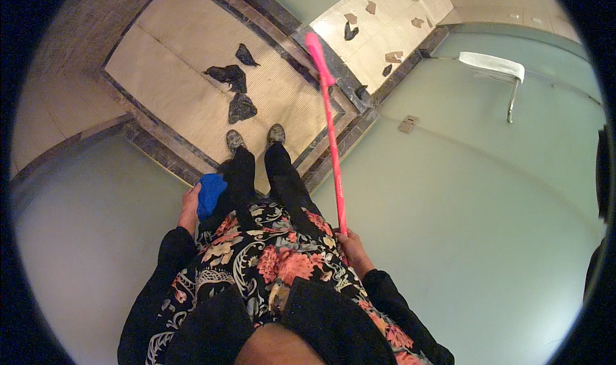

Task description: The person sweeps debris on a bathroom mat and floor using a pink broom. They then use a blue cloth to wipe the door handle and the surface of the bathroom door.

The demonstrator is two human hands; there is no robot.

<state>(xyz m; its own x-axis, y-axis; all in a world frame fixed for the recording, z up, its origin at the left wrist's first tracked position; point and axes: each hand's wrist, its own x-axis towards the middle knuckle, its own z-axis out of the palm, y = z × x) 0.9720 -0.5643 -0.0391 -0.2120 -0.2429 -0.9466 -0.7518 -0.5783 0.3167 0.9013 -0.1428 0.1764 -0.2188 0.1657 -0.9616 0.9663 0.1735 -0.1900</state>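
Note:
A bright blue cloth is gripped in my left hand, low beside my left thigh. My right hand closes around the lower end of a long pink pole at my right hip. The pole reaches forward and bears small white writing. Its far end widens into a pink head near a dark stone threshold; whether it touches the stone I cannot tell. Ahead of my shoes, crumpled black scraps, perhaps plastic, lie on the ribbed beige floor, the nearest scrap just beyond my feet.
Beyond the threshold, brown scraps and another black scrap lie on pale tiles. A frosted glass panel with a metal hinge and a white-covered handle stands to my right. Another frosted panel is on my left.

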